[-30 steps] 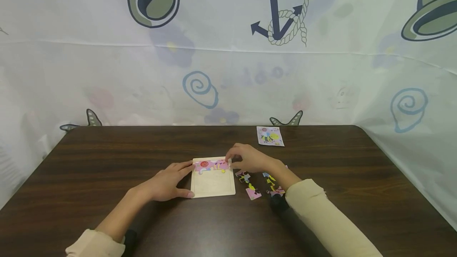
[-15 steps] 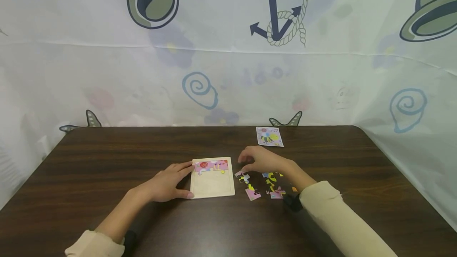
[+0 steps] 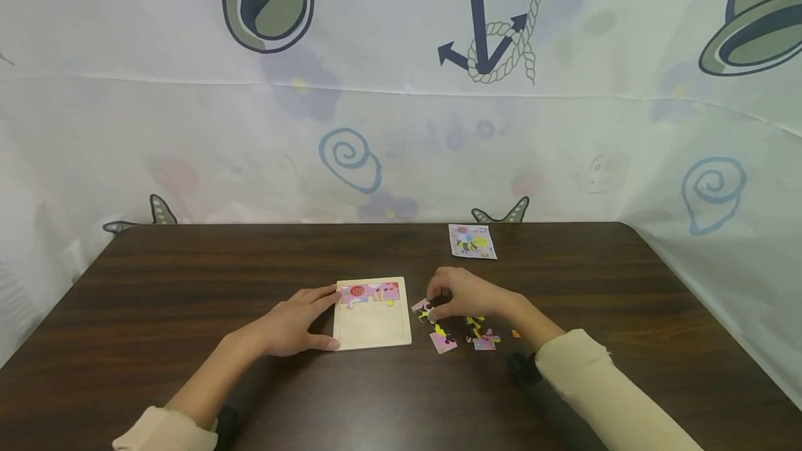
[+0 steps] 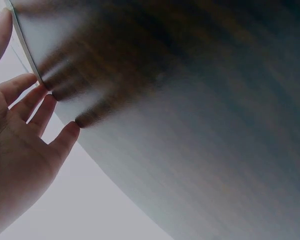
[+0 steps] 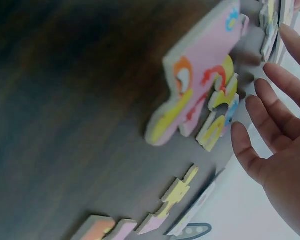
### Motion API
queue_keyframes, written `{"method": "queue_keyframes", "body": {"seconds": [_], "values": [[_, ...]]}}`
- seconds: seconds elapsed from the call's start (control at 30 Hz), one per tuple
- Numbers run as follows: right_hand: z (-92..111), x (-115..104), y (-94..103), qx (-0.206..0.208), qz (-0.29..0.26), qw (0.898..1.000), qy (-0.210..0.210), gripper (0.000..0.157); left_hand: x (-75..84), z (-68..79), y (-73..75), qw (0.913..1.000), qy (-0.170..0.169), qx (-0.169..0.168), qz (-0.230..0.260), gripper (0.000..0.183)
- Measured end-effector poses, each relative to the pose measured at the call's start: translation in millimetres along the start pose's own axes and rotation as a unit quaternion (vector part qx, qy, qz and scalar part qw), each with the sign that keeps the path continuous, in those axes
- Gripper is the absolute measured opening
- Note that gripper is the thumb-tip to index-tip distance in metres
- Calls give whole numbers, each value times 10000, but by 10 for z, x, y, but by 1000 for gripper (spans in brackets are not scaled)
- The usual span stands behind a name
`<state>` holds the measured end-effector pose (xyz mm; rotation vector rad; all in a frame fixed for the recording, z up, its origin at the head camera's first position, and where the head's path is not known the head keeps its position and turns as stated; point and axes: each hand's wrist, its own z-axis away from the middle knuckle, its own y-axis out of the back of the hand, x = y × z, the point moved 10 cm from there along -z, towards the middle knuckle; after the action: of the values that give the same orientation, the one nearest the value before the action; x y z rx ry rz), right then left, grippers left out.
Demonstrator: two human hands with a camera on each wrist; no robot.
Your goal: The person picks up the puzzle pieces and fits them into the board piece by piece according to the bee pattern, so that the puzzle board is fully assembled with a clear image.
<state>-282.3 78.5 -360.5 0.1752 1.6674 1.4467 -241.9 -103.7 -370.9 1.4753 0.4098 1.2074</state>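
The right hand [image 3: 466,294] has left the puzzle tray [image 3: 372,329] and now curls over the loose pieces [image 3: 441,336], grip unclear; the left hand [image 3: 291,326], fingers flat, steadies the tray.

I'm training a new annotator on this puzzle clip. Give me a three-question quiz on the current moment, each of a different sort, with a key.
1. True or false: the left hand rests against the puzzle tray.
2. Which row of the tray holds fitted pieces? A) far row B) near row C) none
3. Fill in: the right hand is over the loose pieces, which lie to the ____ of the tray.

Key: 1 true; 2 A; 3 right. The reference card lies apart, farther back on the table.
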Motion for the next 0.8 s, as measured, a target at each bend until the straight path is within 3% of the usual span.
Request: {"method": "queue_keyframes", "body": {"seconds": [0.2,0.53,0.8], "values": [[14,6,-16,41,63,9999,-84,23,6,2,5,10000,0,14,-11,82],[22,15,16,177,447,9988,65,14,3,0,-3,10000,19,5,-13,82],[41,21,-2,115,266,9996,8,23,5,-1,-2,10000,19,2,-37,81]]}}
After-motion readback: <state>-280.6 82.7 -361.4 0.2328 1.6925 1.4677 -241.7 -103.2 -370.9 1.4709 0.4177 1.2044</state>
